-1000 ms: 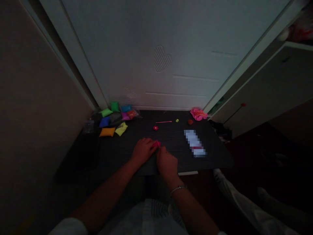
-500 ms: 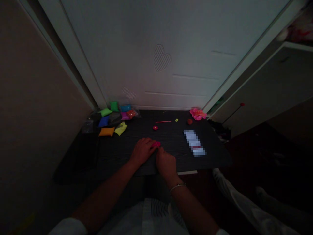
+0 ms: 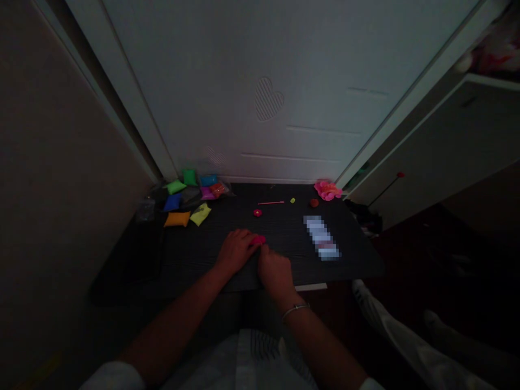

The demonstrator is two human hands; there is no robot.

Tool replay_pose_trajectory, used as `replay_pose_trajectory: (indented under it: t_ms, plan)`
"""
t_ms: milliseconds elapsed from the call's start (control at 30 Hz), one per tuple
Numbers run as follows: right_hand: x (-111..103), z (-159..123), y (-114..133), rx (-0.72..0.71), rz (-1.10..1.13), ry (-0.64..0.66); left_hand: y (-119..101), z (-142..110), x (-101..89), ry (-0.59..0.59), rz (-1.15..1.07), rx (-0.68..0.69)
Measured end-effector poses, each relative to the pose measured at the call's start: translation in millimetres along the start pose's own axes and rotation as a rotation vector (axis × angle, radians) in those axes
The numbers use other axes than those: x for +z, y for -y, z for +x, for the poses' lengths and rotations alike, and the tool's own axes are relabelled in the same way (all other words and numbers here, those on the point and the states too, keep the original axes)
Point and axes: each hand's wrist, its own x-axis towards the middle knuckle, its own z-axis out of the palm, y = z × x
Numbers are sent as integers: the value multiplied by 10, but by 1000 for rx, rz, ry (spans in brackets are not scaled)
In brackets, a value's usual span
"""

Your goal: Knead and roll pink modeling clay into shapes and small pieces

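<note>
A small flat piece of bright pink modelling clay (image 3: 258, 240) lies on the dark table between my hands. My left hand (image 3: 235, 251) rests on the tabletop with its fingertips closed on the clay's left side. Close against the clay's lower right edge is my right hand (image 3: 277, 271), curled into a fist; what it grips is hidden. Just beyond sits a small red clay flower (image 3: 257, 213) with a pale centre. Behind that, a thin pink stick tool (image 3: 271, 202) lies crosswise beside a tiny yellow clay bit (image 3: 292, 200).
Colourful clay packets, among them an orange packet (image 3: 177, 219) and a yellow packet (image 3: 200, 214), lie at the left back. A blurred-out phone-like object (image 3: 321, 237) is at right. Behind it are a dark red ball (image 3: 314, 202) and a pink flower (image 3: 327, 189). A white panel (image 3: 211, 108) borders the back.
Both hands keep nearly the same place at the pink clay. A thin light line seen across the clay earlier no longer shows. The view has shifted very slightly.
</note>
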Motion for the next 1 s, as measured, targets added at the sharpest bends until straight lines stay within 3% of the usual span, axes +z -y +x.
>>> replay_pose_trajectory:
  t_ms: [433,700,833,933,1000]
  plan:
    - [72,-139,19,56,17,-21,-13,14,-6,6,-35,-21]
    - [69,-53,-175,229,265,-109,-10,5,-9,4,-51,-30]
    - [54,25,-306,265,556,-232,-11,-1,-13,4,-47,-24]
    - [72,72,-368,325,979,-307,-12,-4,-9,-3,-47,-21]
    - [78,90,-385,383,1306,-254,-9,-9,-5,-21,-70,-28]
